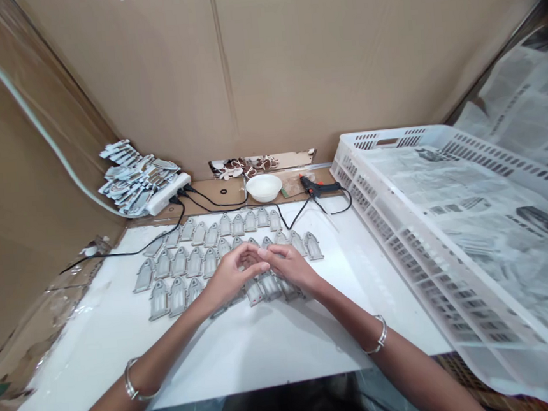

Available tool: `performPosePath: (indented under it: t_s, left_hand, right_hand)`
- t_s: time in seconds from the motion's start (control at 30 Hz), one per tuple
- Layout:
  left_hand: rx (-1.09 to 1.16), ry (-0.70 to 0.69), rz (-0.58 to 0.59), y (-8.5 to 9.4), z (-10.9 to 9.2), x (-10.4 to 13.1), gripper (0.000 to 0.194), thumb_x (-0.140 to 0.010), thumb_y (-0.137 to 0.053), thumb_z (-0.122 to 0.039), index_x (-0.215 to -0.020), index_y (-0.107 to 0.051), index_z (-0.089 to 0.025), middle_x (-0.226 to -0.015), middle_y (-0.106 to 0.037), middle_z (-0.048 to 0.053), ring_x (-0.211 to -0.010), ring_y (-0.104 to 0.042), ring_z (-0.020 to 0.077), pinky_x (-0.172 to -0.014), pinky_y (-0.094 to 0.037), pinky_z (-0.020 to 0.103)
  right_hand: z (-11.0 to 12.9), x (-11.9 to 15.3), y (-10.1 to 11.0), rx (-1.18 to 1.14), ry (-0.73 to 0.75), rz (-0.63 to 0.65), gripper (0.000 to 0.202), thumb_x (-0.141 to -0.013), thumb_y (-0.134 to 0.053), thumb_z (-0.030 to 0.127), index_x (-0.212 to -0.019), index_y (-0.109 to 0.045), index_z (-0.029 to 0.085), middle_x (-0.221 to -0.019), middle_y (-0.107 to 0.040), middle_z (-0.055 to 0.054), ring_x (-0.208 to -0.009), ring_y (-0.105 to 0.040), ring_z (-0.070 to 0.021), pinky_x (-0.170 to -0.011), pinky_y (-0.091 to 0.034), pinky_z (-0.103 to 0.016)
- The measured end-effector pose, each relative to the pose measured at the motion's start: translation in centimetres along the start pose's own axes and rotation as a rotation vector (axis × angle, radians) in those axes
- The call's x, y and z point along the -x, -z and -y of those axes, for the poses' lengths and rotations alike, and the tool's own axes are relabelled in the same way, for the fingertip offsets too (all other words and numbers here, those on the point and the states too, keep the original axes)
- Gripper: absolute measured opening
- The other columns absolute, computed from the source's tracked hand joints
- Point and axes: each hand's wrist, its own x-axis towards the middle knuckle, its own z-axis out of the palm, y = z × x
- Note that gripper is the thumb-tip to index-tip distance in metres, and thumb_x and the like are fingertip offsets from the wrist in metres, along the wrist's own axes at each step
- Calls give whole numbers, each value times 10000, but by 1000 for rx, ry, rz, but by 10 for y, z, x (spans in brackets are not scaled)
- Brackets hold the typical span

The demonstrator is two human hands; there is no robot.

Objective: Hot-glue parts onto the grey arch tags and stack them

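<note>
My left hand (235,271) and my right hand (289,265) meet at the fingertips over the middle of the white tabletop. The fingers of both are curled in and pressed together. Anything between them is too small or too hidden to name. Beneath and around them lie several small grey arched pieces (195,262), shaped like little lanterns or windows with pale ribbed middles, set out in rows. My hands and forearms cover part of the nearer rows. One piece (253,293) close under my hands carries a small red spot.
Behind the rows stand a white bowl (264,188) and a black glue gun (319,187) with its cord. A power strip (169,193) sits by a pile of flat pieces (138,177) at back left. The white plastic crate (404,271) with newspaper-like sheets borders the right. Cardboard walls (290,63) enclose the table.
</note>
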Motion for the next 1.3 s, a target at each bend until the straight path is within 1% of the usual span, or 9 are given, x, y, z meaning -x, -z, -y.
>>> performPosePath:
  t_s: [0.17,0.3,0.43,0.6,0.7,0.8,0.97,1.13,1.3]
  left_hand:
    - [70,-41,42,0,-3,-9,267,-817,-735,-362,-926,-597,-161,-851,-671,34,-802,-642,179,-757,-493,296]
    - [50,-11,13,2,-1,-9,296,-816,-725,-422,-856,-592,-161,-790,-660,29,-762,-641,179,-724,-494,293]
    - [114,-10,-60,7,0,-9,350,-821,-714,-483,-829,-568,-165,-763,-646,26,-764,-639,173,-738,-505,293]
    - [79,76,-136,37,4,-6,401,-738,-786,-494,-879,-613,-161,-813,-666,38,-763,-640,170,-719,-511,285]
    - [-33,151,-37,61,9,2,408,-733,-789,-480,-957,-687,-155,-850,-703,54,-775,-651,181,-720,-503,287]
    - [-164,229,103,74,17,11,379,-754,-762,-484,-930,-730,-149,-803,-717,56,-745,-645,189,-690,-489,286]
    - [-286,226,219,74,25,20,323,-795,-715,-471,-885,-757,-164,-767,-717,47,-709,-613,183,-663,-454,267]
    - [-398,208,202,68,21,23,252,-795,-713,-439,-848,-778,-202,-777,-718,28,-668,-564,178,-622,-405,256]
    - [-481,180,150,62,18,26,171,-794,-712,-389,-844,-758,-232,-835,-709,29,-823,-621,231,-719,-426,278]
  right_hand:
    - [7,4,0,3,17,63,518,-874,-566,655,-652,-477,196,-558,-352,62,-526,-282,-85,-490,-197,-263]
    - [6,4,-2,-44,9,88,514,-877,-548,678,-706,-542,194,-591,-378,54,-509,-278,-79,-477,-191,-255]
    - [1,4,-6,-120,-69,157,500,-874,-531,704,-808,-576,211,-562,-296,83,-472,-221,-73,-453,-148,-235]
    - [-1,2,-5,-179,-123,211,410,-885,-591,608,-835,-585,201,-545,-312,94,-455,-239,-66,-449,-162,-221]
    - [-2,0,-1,-161,-142,130,413,-872,-616,591,-807,-598,184,-511,-323,97,-445,-241,-62,-439,-154,-218]
    - [-3,-1,3,-177,-167,59,434,-839,-660,597,-747,-570,182,-486,-313,104,-429,-219,-52,-422,-133,-214]
    - [-3,-2,5,-199,-181,36,456,-814,-693,602,-695,-543,188,-455,-281,111,-409,-190,-46,-408,-110,-222]
    - [-3,-2,5,-175,-182,22,440,-837,-680,590,-709,-571,183,-458,-303,100,-414,-196,-48,-413,-112,-226]
    - [-4,-2,5,-160,-193,18,445,-839,-671,600,-703,-563,190,-457,-294,98,-421,-186,-55,-419,-109,-231]
